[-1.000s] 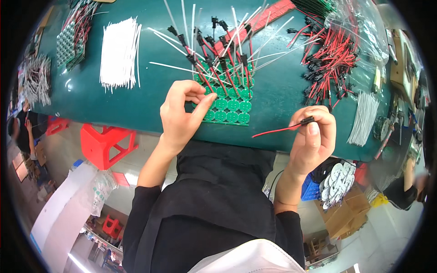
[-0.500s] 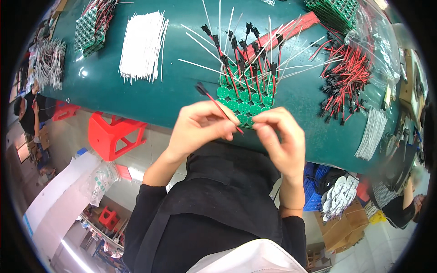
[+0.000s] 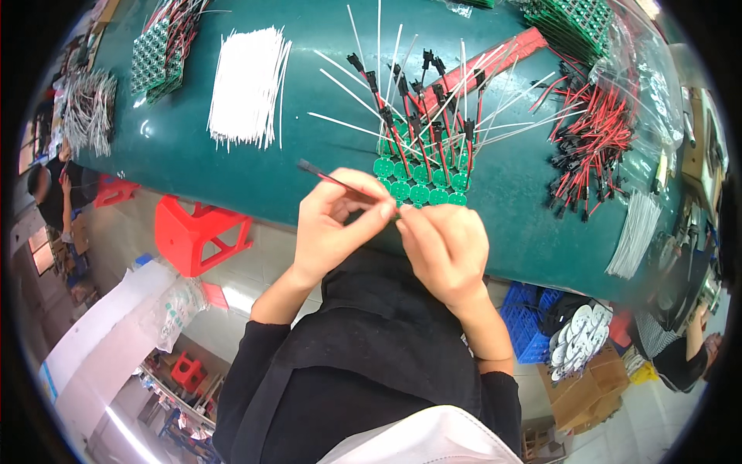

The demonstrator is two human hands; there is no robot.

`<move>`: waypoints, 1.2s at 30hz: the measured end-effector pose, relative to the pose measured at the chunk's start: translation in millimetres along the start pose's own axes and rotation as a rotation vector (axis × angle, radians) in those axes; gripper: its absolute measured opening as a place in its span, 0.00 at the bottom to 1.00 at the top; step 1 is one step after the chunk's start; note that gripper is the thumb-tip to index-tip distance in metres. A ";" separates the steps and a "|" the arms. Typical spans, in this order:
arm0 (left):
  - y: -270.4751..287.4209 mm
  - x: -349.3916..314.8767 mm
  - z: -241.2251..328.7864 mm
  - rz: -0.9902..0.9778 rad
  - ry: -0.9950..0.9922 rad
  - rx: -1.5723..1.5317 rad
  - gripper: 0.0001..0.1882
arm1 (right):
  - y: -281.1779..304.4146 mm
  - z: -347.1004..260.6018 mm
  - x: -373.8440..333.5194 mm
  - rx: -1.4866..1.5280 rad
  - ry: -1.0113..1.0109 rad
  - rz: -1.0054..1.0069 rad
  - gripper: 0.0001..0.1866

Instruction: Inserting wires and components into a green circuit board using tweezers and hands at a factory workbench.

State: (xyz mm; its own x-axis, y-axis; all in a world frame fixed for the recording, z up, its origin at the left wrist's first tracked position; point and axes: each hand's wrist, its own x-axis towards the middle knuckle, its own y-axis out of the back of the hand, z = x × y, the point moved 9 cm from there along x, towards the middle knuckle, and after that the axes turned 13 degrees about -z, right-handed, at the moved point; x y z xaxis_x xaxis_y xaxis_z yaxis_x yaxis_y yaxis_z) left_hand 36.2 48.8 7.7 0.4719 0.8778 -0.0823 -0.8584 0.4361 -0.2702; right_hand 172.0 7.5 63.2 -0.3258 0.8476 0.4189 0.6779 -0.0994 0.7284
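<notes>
I see the left hand point(image 3: 332, 233) pinching a red-and-black lead point(image 3: 328, 178), seemingly steadying its end against the right hand point(image 3: 444, 249), whose fingertips press together around something hidden. Just beyond, the green board panel point(image 3: 420, 175) lies handily close.

No word, number or sign is legible around the smooth, dark green worktop point(image 3: 255, 182). At the lower left of the frame, a crumpled, clear plastic bag point(image 3: 182, 305) carries green marks that resemble printing, too small and blurred to read. Near the upper centre, tiny pale marks dot the round green circuit boards point(image 3: 420, 194); whether they are characters or bare metal spots cannot be told at this size.
</notes>
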 end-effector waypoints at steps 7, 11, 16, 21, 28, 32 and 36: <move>17.0 9.6 2.4 0.143 -0.104 0.585 0.08 | 11.5 38.9 -24.6 0.016 -0.186 0.034 0.09; 14.2 11.7 6.5 0.134 -0.121 0.623 0.08 | 10.6 44.5 -25.7 0.065 -0.213 0.048 0.09; 15.5 10.3 7.4 0.141 -0.135 0.671 0.07 | 10.1 44.5 -23.4 0.085 -0.218 0.052 0.09; 14.7 9.1 11.0 0.170 -0.152 0.706 0.07 | 9.4 43.8 -21.4 0.092 -0.216 0.047 0.09; -0.3 12.7 17.1 0.181 -0.239 0.869 0.08 | 12.7 48.7 -26.8 0.100 -0.220 0.059 0.09; -13.1 17.5 22.7 0.090 -0.261 0.964 0.09 | 17.4 47.5 -29.0 0.071 -0.231 0.042 0.10; 10.0 21.8 12.2 0.214 0.004 0.742 0.12 | 57.3 60.9 -38.9 -0.011 -0.284 0.145 0.08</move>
State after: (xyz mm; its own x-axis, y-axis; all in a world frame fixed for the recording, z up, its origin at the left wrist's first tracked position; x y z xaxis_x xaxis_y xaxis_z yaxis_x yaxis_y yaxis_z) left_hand 35.4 74.6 14.8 0.2796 0.9580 -0.0639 -0.8407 0.2764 0.4656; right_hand 263.7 0.6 55.6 -0.0282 0.9355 0.3521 0.6965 -0.2343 0.6783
